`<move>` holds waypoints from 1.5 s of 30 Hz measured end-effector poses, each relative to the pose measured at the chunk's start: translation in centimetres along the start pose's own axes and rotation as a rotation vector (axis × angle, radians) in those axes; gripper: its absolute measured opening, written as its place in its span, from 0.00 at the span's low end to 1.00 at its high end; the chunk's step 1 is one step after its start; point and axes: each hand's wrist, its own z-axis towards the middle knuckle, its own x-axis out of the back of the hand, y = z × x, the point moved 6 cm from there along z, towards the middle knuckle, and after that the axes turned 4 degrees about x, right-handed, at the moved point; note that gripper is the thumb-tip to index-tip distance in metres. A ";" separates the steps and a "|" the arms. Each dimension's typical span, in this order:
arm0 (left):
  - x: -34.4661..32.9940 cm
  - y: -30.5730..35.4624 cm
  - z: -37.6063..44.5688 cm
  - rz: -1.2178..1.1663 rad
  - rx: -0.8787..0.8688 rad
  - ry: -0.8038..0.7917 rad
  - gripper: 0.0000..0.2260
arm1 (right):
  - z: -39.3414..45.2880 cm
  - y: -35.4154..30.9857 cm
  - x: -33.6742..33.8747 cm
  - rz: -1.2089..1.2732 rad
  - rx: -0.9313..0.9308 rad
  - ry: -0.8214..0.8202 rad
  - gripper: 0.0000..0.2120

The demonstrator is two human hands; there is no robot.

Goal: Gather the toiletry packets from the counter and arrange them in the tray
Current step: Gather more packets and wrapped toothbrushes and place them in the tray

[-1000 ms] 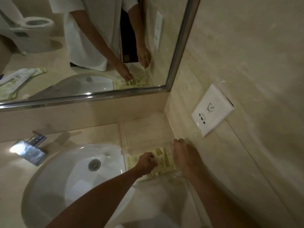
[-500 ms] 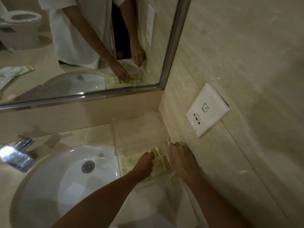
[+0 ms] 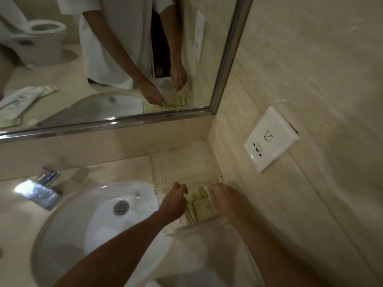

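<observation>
Toiletry packets: pale green sachets lying overlapped in the near compartment of the clear acrylic tray, which sits in the counter corner beside the sink.
Left hand: a second ago it pressed down on the packets; now it has lifted a little and slid toward the tray's left side, fingers loosely curled and, as far as I can tell, holding nothing.
Right hand: still at the tray's right edge by the wall, fingers bent downward, tips at the packets' edge; whether they pinch one cannot be told.
Meaning: the packets look placed, and the hands seem to be squaring them up.
Remaining: the mirror shows more sachets on the counter's far left, probably next to gather.
</observation>
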 end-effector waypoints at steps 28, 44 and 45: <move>14.8 -26.9 -32.2 -0.086 0.700 0.401 0.03 | -3.8 -39.2 -7.0 -0.096 0.707 -0.194 0.14; 17.1 -38.0 -45.1 -0.094 0.974 0.448 0.04 | -8.6 -53.8 -11.9 -0.148 0.823 -0.263 0.11; 17.2 -38.6 -45.6 -0.095 0.986 0.446 0.04 | -8.9 -54.5 -12.2 -0.152 0.830 -0.267 0.11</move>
